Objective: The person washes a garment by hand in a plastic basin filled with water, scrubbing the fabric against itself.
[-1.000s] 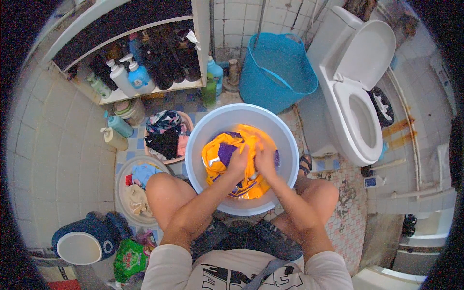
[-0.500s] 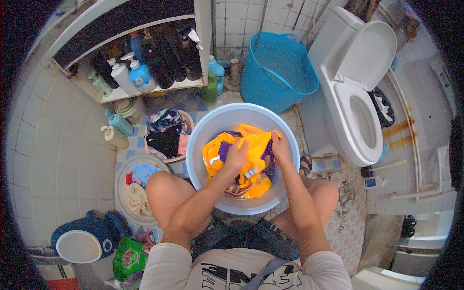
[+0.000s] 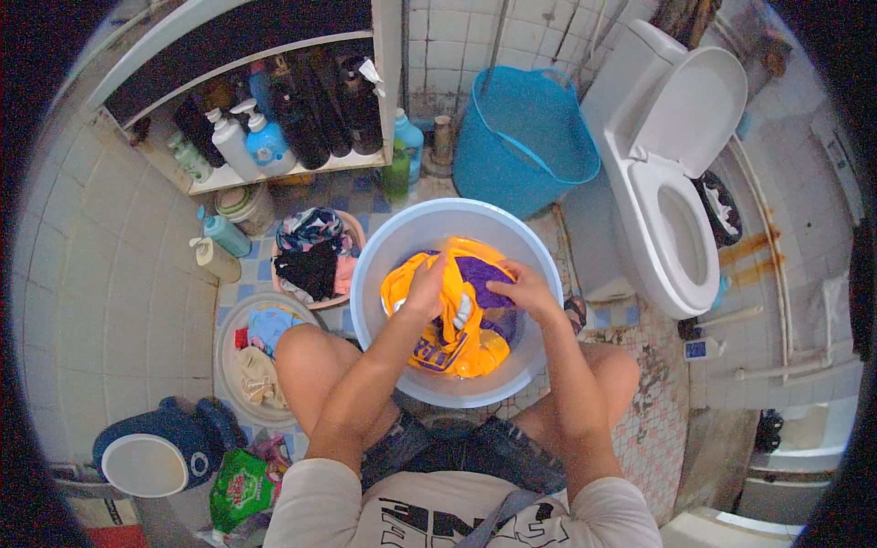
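A yellow and purple jersey (image 3: 475, 350) lies bunched and wet in a pale blue basin (image 3: 375, 361), between my knees. With my left hand (image 3: 426, 289) closed, I grip a yellow fold on the garment's left side. My right hand (image 3: 527, 290) is at its right side, thumb and fingers apart, by a spread purple patch (image 3: 477, 279). The right fingertips seem to touch this patch; no fold shows pinched between them. Water shows around the cloth, and the jersey's lower part rests in it.
Left of the basin stand a pink basin (image 3: 358, 236) of dark clothes and a pale basin (image 3: 224, 370) with light clothes. Bottles fill a shelf (image 3: 352, 162) behind. A blue tub (image 3: 521, 183) and a toilet (image 3: 671, 237) stand at back right. A green packet (image 3: 242, 489) lies lower left.
My right hand has let go of the raised yellow fold and opened. A purple area of the jersey now faces up between my hands. My left hand has shifted slightly left, still gripping.
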### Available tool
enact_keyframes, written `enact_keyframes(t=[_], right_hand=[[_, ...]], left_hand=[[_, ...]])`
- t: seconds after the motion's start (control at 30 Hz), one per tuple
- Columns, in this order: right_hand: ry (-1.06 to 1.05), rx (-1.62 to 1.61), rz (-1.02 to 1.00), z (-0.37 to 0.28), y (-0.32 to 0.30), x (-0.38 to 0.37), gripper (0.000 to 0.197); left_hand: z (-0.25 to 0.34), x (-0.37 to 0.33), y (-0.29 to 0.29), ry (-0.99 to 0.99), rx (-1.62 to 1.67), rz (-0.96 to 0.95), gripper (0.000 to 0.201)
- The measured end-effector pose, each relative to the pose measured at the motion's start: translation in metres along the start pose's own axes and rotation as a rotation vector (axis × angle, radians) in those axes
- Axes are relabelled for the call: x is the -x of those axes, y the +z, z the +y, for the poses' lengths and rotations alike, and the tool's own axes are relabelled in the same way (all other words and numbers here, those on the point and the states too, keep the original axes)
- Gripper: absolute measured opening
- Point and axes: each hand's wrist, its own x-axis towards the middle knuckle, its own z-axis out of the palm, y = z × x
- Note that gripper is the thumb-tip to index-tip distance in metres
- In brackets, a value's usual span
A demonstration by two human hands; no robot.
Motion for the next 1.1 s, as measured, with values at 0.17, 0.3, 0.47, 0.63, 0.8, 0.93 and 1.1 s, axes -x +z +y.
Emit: enact_keyframes(t=[0.17, 0.3, 0.47, 0.63, 0.8, 0.93, 1.1], right_hand=[[-0.449, 0.389, 0.451, 0.017, 0.041, 0.006, 0.036], [-0.579, 0.739, 0.631, 0.04, 0.092, 0.001, 0.041], [-0.378, 0.145, 0.615, 0.039, 0.032, -0.028, 0.039], [-0.675, 0.416, 0.288, 0.046, 0.092, 0.004, 0.04], [-0.368, -0.144, 0.268, 0.053, 0.038, -0.032, 0.04], [-0.354, 0.203, 0.27, 0.041, 0.056, -0.028, 0.045], [-0.556, 0.226, 0.297, 0.041, 0.098, 0.017, 0.038]], left_hand=[[0.001, 0.02, 0.041, -0.035, -0.029, 0.065, 0.032], [-0.037, 0.005, 0.003, 0.141, 0.007, -0.039, 0.028], [-0.049, 0.029, 0.036, 0.118, -0.638, -0.024, 0.028], [-0.016, 0.011, 0.016, 0.159, -0.111, 0.008, 0.031], [-0.056, 0.026, 0.031, 0.169, -0.439, 0.035, 0.029], [-0.066, 0.002, -0.004, 0.175, -0.202, 0.124, 0.022], [-0.02, 0.011, 0.014, 0.196, -0.334, 0.11, 0.026]])
